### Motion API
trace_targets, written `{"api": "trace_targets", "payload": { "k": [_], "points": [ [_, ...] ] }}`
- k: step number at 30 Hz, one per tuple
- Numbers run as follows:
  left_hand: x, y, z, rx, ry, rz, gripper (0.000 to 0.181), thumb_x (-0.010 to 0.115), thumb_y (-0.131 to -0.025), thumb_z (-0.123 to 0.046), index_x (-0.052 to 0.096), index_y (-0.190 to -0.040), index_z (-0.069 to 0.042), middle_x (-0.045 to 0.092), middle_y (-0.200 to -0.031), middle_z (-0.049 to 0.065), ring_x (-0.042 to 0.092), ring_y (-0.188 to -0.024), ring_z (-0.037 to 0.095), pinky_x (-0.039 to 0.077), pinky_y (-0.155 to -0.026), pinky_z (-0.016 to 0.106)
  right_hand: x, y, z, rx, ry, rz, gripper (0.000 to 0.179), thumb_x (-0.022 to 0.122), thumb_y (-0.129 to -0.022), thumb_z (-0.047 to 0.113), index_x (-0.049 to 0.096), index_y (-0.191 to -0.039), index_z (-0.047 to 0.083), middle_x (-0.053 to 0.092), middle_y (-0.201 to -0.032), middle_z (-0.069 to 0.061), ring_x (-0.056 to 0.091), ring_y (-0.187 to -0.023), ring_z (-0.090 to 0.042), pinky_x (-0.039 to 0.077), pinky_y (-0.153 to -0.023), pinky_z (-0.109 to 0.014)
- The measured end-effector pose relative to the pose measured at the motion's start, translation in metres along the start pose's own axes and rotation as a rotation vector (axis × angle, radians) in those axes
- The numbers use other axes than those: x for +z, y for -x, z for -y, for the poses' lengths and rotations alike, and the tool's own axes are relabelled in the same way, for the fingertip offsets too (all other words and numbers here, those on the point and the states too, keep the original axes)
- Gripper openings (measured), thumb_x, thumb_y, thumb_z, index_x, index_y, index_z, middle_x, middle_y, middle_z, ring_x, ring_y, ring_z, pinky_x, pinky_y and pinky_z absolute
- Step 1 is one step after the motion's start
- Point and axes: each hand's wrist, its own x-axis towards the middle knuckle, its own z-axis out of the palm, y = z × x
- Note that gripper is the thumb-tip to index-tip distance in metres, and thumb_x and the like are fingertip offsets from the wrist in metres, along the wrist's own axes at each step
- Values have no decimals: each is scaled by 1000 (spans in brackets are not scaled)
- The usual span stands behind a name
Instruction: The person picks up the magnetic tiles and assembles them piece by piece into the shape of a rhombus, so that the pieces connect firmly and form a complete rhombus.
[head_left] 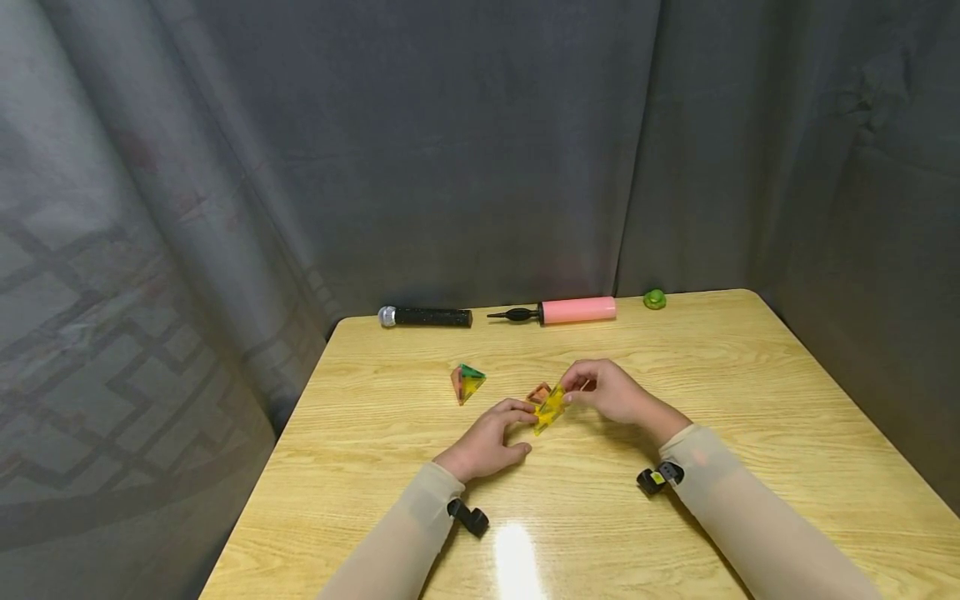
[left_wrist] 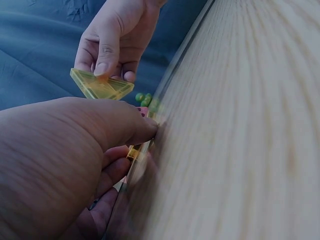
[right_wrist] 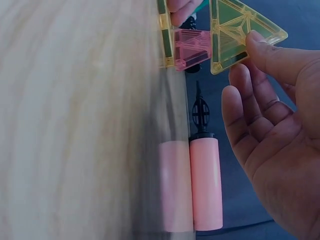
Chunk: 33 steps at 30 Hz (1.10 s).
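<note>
My right hand (head_left: 609, 392) pinches a yellow see-through triangular magnetic tile (right_wrist: 227, 20) between thumb and fingers, tilted up from the table. My left hand (head_left: 491, 440) lies low on the table, its fingertips touching a second yellow tile (right_wrist: 163, 22) that lies flat, while the thumb is spread apart. Just behind the two yellow pieces is a pinkish-orange tile (head_left: 537, 392), which shows between them in the right wrist view. The left fingers partly cover the flat tile.
Left of the hands stands a small group of joined tiles (head_left: 471, 386) in orange, green and yellow. Along the back edge lie a black microphone (head_left: 431, 317) with a silver head, a pink hand pump (head_left: 577, 311) and a small green object (head_left: 655, 299). Grey curtains (head_left: 450, 150) surround the table.
</note>
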Motion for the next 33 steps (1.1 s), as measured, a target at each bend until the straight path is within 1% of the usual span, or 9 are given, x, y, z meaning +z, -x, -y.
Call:
{"api": "trace_targets", "payload": {
  "k": [9,15,23,33],
  "points": [
    [-1,0,1,6,-15,3,45,75,-98,-17,64,-141,-10,52,-151,0,46,-143,17,38,-119,38,5,0,-1,-3,-4,21,10,80,-94,10,78,-99,17,73,-94,2,67,-88,-21,54,-76,-39],
    [0,0,2,3,-8,3,45,75,-98,-17,64,-141,-10,52,-151,0,46,-143,17,38,-119,37,8,-1,-4,-4,0,25,11,80,-93,10,78,-99,18,72,-93,2,66,-88,-21,55,-76,-38],
    [0,-1,1,1,-1,3,45,75,-98,-17,64,-141,-9,52,-151,-1,46,-143,16,38,-119,37,14,-2,-7,-16,-2,36,12,81,-92,8,78,-99,17,73,-94,-2,66,-87,-21,54,-76,-39],
    [0,-1,0,-4,-2,-3,46,75,-98,-16,64,-142,-11,52,-150,-1,46,-143,17,38,-120,38,21,-1,-10,-6,44,42,14,81,-92,7,78,-97,20,70,-93,2,63,-85,-18,53,-74,-32]
  ]
}}
